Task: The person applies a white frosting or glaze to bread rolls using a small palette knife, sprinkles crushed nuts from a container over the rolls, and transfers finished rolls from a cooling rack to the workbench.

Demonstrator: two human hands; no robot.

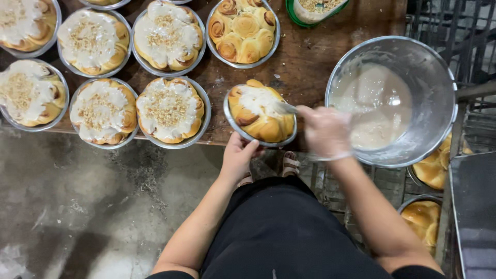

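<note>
My left hand (238, 156) grips the near rim of a round metal pan (231, 120) holding a golden bun loaf (261, 121) at the table's front edge. My right hand (326, 132), in a thin clear glove, holds a spoon (285, 108) whose tip rests on the white glaze partly spread over that loaf. Just right of it stands a large steel bowl (433, 67) of pale glaze (374, 106).
Several pans of glazed, crumb-topped loaves (168, 108) fill the wooden table (310, 57) to the left. One unglazed loaf (243, 30) sits behind, next to a green-rimmed crumb tub (316, 9). More plain loaves (423, 219) wait on a rack at right. Concrete floor below.
</note>
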